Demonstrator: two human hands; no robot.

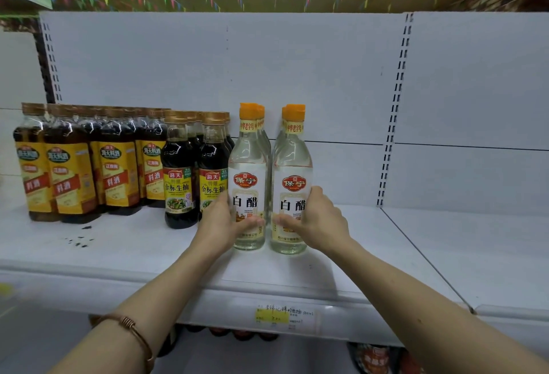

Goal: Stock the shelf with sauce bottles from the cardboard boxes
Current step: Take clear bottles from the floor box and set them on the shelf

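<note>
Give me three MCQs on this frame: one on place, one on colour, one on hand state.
1. Where do the clear bottles stand?
A. Left of the dark bottles
B. Right of the dark bottles
C. On the shelf below

2. What colour are the clear bottles' caps?
A. Orange
B. Green
C. White

3. What is the left hand doing?
A. Hanging idle
B. Gripping a clear bottle
C. Touching the price tag

Answers:
1 B: the clear bottles stand right of the dark bottles on the shelf.
2 A: the caps are orange.
3 B: the left hand wraps the left front bottle; the right hand holds the other.
</note>
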